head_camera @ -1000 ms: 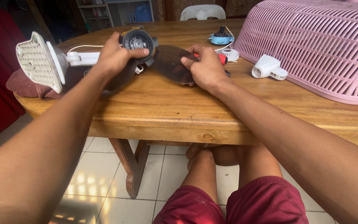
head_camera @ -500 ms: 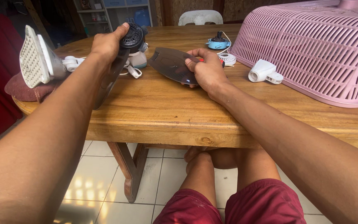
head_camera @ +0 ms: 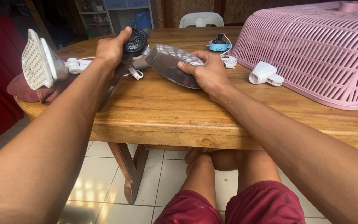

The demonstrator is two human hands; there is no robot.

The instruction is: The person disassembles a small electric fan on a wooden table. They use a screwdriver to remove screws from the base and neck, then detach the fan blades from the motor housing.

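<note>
1. A wooden bench [head_camera: 179, 112] carries a pink slatted fan grille [head_camera: 311, 49].
2. Above it, the right hand [head_camera: 206, 74] has fingers clamped on a dark fan blade [head_camera: 168, 62].
3. The left hand [head_camera: 110, 49] grips the black round hub [head_camera: 136, 38].

Daylight's soft and even from my feed, bright on the wooden surface [head_camera: 179, 112] with a mild sheen. I'm seeing glare patches on the floor tiles [head_camera: 88, 186] lower left, and a streaky reflection on the dark blade [head_camera: 171, 62]. The far room is dim. The forearms bulge at the wide-angle edges; the focus is crisp mid-frame.
</note>
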